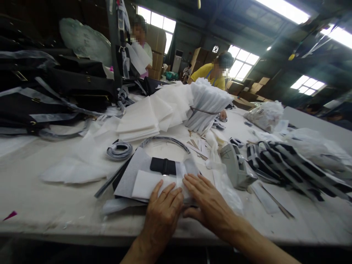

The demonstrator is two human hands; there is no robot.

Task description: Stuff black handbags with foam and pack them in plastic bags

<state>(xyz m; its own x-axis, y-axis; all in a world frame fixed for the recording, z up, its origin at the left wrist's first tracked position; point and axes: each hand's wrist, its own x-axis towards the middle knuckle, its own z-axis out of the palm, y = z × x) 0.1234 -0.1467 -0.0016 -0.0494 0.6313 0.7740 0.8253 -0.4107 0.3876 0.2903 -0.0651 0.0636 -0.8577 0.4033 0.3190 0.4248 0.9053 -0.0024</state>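
A black handbag (164, 166) lies on the table in front of me, its front largely covered by pale tissue paper (130, 172). Its wrapped handle (167, 139) arches away at the far side. Over the lower front sits a folded white foam sheet (143, 185). My left hand (165, 209) lies on that sheet, fingers stretched out. My right hand (205, 200) rests flat beside it on the bag's right part, fingers extended and thumb apart. Left of the bag is a coiled wrapped strap (119, 150).
Stacked white foam sheets (145, 117) and a tied white bundle (206, 104) stand behind the bag. A grey tape dispenser (233, 165) and wrapped black straps (288, 168) lie right. Black bags (82, 80) pile up left. A person in yellow (210, 71) works across the table.
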